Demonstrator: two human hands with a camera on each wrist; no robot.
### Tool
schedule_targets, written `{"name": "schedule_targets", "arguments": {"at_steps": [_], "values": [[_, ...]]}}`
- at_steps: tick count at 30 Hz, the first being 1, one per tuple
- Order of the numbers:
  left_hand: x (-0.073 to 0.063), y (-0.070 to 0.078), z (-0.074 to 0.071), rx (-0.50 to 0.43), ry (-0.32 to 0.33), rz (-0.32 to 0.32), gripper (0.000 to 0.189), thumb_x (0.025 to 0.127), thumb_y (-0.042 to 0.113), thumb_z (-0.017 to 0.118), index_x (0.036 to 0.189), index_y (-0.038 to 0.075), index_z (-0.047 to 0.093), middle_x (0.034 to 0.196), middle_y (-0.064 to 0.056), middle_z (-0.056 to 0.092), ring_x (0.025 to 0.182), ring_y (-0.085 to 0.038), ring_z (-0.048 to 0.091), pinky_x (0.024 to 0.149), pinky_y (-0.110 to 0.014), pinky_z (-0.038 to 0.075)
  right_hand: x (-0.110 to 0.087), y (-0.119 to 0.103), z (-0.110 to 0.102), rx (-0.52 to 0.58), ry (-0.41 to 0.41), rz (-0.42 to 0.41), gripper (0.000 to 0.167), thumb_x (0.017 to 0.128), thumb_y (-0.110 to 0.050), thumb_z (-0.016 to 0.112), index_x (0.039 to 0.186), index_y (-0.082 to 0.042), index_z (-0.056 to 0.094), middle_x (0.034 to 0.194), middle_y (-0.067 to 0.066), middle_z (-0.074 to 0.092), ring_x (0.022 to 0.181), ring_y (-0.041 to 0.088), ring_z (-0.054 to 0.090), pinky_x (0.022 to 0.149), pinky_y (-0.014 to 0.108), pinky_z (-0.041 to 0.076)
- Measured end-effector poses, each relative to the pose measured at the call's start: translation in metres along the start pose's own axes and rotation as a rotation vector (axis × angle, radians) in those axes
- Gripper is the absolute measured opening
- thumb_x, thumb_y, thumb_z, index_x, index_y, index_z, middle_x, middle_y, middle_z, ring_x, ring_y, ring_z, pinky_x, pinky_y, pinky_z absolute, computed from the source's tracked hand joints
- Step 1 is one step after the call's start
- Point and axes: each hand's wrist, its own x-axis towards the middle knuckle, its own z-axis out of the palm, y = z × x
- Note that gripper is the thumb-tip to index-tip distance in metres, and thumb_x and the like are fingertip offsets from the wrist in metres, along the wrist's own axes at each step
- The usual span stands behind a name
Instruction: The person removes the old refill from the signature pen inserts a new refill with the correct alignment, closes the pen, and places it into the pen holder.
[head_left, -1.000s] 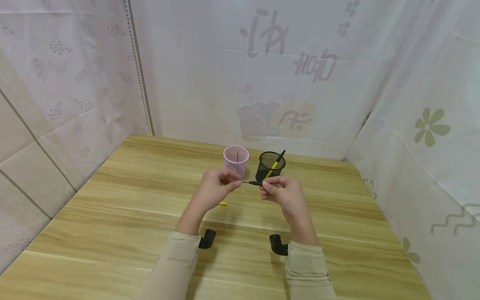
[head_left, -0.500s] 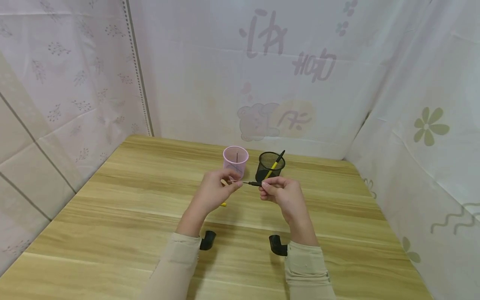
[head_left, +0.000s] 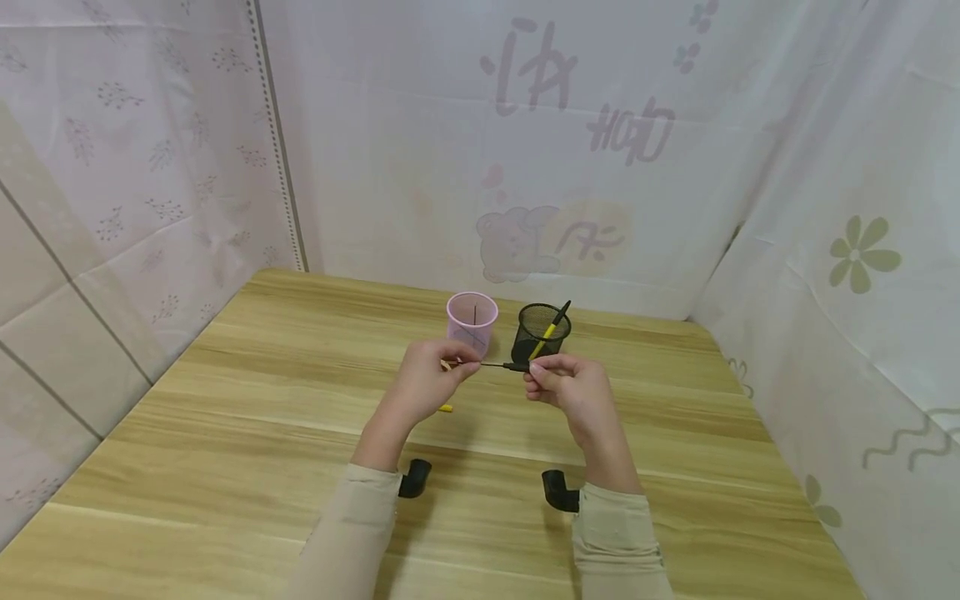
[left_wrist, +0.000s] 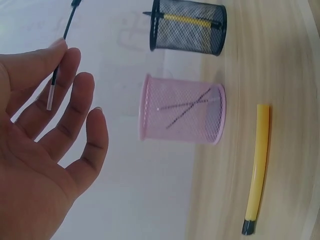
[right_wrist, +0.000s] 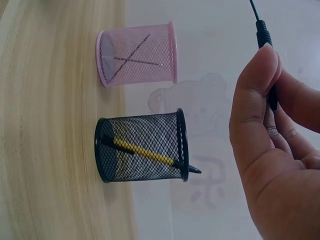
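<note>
My left hand (head_left: 431, 379) pinches a thin dark pen refill (left_wrist: 51, 95) between thumb and index finger; its pale, clear end shows below the thumb in the left wrist view, and the other fingers are loosely bent. My right hand (head_left: 573, 387) pinches a black ribbed pen grip section (right_wrist: 263, 34), whose lower part is partly hidden by the fingers. The refill runs from the end of this grip section across to the left hand, roughly level above the table. Below the left hand, a yellow pen barrel (left_wrist: 257, 162) with a black end lies on the table.
Behind the hands stands a pink mesh pen holder (left_wrist: 180, 127) with two thin dark refills leaning crossed inside. To its right is a black mesh pen holder (right_wrist: 145, 175) containing a yellow and black pen (right_wrist: 150, 155). Patterned curtains (head_left: 420, 167) enclose the wooden table (head_left: 285, 375).
My right hand has shifted slightly right with the grip section, and more of the refill shows between the hands. The left hand's fingers have shifted a little along the refill.
</note>
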Motion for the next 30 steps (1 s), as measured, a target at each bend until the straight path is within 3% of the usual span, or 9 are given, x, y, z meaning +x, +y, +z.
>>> {"name": "schedule_targets", "arguments": {"at_steps": [9,16,24,30], "values": [[-0.001,-0.009,-0.015,-0.02,0.007,-0.046,0.006,0.099,0.013,0.076,0.1,0.011,0.081,0.096,-0.003,0.08,0.091,-0.019,0.07,0.084,-0.037,0.06,0.0,0.0,-0.011,0.037,0.019,0.009,0.024,0.103,0.004,0.063,0.121,0.018,0.062,0.088,0.007,0.076,0.075,0.012,0.073,0.077,0.027,0.066],[0.005,-0.014,-0.017,-0.027,-0.008,-0.097,0.009,0.101,0.016,0.075,0.103,0.01,0.08,0.101,-0.004,0.08,0.1,-0.024,0.07,0.085,-0.04,0.06,0.001,-0.001,-0.018,0.043,0.041,0.019,0.022,0.104,0.002,0.063,0.121,0.016,0.062,0.088,0.007,0.076,0.075,0.012,0.073,0.077,0.027,0.066],[0.022,-0.025,0.001,-0.002,-0.037,-0.152,0.006,0.1,0.016,0.076,0.097,0.012,0.079,0.099,-0.004,0.073,0.091,-0.021,0.06,0.074,-0.029,0.05,0.0,-0.007,-0.023,0.055,0.048,0.029,0.022,0.105,0.001,0.062,0.122,0.015,0.061,0.084,0.001,0.075,0.075,0.01,0.072,0.076,0.025,0.065],[0.037,-0.035,0.021,0.055,-0.079,-0.18,0.005,0.099,0.013,0.077,0.096,0.01,0.08,0.095,-0.007,0.072,0.085,-0.018,0.059,0.07,-0.029,0.051,-0.002,-0.009,-0.025,0.046,0.046,0.032,0.025,0.105,0.0,0.062,0.125,0.016,0.06,0.085,0.0,0.075,0.075,0.01,0.073,0.078,0.025,0.065]]}}
